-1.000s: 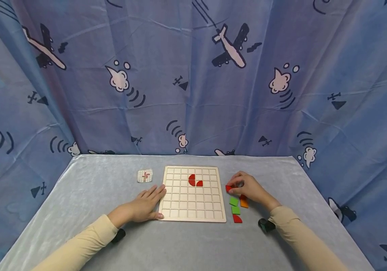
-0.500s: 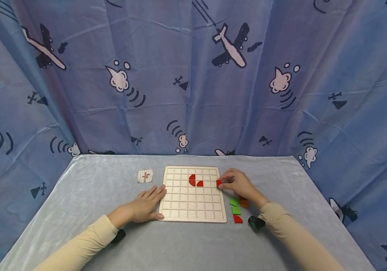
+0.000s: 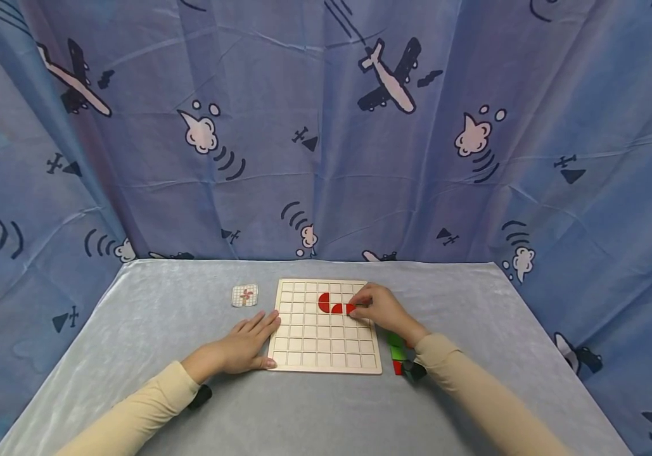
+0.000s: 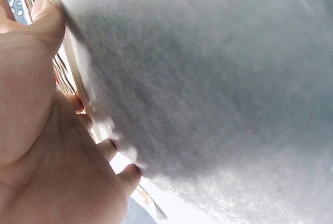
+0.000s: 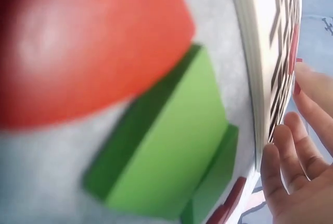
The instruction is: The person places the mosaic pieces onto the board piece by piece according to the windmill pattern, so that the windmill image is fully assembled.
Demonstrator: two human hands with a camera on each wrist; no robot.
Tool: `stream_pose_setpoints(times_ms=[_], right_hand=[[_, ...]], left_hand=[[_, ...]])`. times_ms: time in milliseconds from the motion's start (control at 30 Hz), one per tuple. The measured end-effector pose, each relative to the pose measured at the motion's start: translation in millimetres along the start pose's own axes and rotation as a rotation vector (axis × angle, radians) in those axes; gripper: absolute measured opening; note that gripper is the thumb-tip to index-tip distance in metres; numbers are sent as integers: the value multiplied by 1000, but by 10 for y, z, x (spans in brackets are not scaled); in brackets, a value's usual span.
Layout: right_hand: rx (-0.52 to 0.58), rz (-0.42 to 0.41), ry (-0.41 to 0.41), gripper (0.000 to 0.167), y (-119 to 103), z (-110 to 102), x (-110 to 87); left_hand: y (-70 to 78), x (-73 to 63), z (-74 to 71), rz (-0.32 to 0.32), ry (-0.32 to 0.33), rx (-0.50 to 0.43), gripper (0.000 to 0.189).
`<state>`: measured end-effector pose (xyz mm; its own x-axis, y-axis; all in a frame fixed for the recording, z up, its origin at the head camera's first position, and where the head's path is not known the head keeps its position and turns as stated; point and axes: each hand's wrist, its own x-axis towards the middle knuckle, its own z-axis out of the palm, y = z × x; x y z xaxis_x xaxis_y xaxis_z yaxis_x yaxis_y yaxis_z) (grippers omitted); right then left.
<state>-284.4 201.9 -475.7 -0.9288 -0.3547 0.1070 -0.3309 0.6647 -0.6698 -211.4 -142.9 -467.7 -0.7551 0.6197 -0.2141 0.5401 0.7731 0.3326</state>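
Note:
A pale wooden grid board (image 3: pixel 308 348) lies on the cloth-covered table, with a few red quarter-round pieces (image 3: pixel 324 304) in its upper middle squares. My left hand (image 3: pixel 240 345) rests at the board's left edge, fingers spread and straight. Over the board's right part, my right hand (image 3: pixel 384 310) pinches a red piece (image 3: pixel 351 309) between thumb and fingertips, just right of the placed red ones. Its exact shape is partly covered by the fingers. In the right wrist view the other fingers (image 5: pixel 304 151) stretch out over the board's edge.
Right of the board lie green tiles (image 3: pixel 397 353) and a red quarter-round piece (image 3: pixel 398 367), partly hidden by the right forearm and wrist camera. A small card with a gridded picture (image 3: pixel 244 296) lies at the upper left. A blue printed curtain (image 3: pixel 326 158) hangs behind the table.
My right hand has carried the red piece leftward from the loose pieces beside the board to over its grid. The left hand has stayed in place.

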Motion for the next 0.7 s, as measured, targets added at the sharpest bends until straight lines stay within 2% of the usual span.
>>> stream_pose_setpoints(times_ms=[167,700], right_hand=[[-30,9,-1,17,-16,47,30],[-27,30,-21,15,-21,52,73]], left_hand=[[-4,1,9,6,3,-1,88],[-13,-1,11,5,4,-6,89]])
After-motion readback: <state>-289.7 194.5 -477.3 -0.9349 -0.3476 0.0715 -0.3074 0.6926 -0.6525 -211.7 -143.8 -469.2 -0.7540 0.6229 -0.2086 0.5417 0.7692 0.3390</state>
